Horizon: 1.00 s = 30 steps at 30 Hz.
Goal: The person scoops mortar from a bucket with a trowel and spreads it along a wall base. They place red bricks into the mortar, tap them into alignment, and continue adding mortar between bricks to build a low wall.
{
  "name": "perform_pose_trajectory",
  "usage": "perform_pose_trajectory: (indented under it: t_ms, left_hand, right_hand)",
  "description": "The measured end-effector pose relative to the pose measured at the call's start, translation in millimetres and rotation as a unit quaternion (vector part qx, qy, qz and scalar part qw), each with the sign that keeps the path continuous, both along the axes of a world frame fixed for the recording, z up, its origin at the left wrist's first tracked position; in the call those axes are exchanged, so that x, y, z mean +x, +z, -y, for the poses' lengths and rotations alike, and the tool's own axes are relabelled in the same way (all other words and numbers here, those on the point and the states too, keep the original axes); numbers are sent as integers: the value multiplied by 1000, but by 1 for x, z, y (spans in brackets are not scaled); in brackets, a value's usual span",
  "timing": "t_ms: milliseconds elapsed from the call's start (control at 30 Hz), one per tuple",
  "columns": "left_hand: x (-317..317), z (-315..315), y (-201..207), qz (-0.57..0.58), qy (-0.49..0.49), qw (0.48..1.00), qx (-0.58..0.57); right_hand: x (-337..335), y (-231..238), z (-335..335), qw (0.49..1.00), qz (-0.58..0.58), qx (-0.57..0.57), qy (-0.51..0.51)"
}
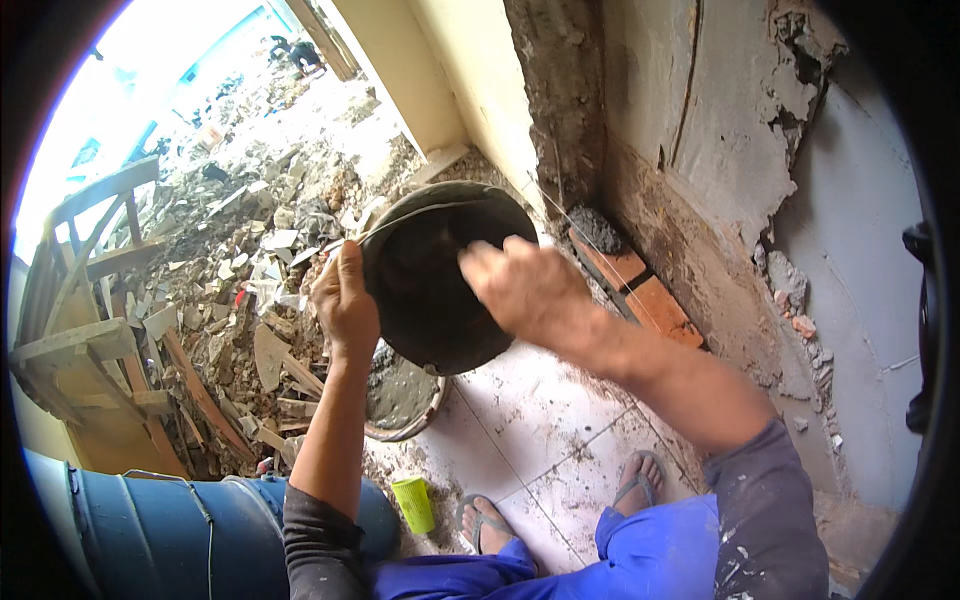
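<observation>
Tilted toward me in mid-air is a black bucket (420, 290), its dark inside showing and a thin handle lying across its upper rim. My left hand (347, 305) grips its left rim, thumb up. In front of the bucket's opening is my right hand (530, 290), fingers curled and blurred by motion; what they hold, if anything, is hidden. Partly covered by the bucket, a round tub of wet grey mortar (440, 405) stands on the floor below. To the right, orange bricks (662, 312) lie in a row along the wall, with a lump of mortar (597, 230) on the far end.
A thin string (575, 220) runs above the bricks. Rubble (235, 270) and broken wooden frames (95, 330) cover the left side. A blue barrel (200, 530) lies at lower left, near a yellow-green plastic cup (413, 504). My sandalled feet are on white floor tiles (545, 425).
</observation>
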State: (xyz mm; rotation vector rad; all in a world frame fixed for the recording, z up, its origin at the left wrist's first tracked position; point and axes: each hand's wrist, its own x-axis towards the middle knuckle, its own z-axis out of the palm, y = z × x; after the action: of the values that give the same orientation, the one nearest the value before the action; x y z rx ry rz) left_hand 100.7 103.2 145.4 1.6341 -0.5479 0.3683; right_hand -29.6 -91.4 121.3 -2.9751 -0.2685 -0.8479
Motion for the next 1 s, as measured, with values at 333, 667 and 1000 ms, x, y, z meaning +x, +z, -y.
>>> perform_pose_trajectory:
  t_ms: [333,667,1000]
  left_hand:
    - [-15,20,-5,96,50,991,80]
    - [-4,17,4,23,-71,997,-17]
    - [-13,0,23,58,-10,998,-27]
  right_hand:
    - [-25,6,15,976,-105,148,-117]
    - [-32,5,-3,987,-56,143,-47]
    - [-19,-3,4,986,-18,157,-43]
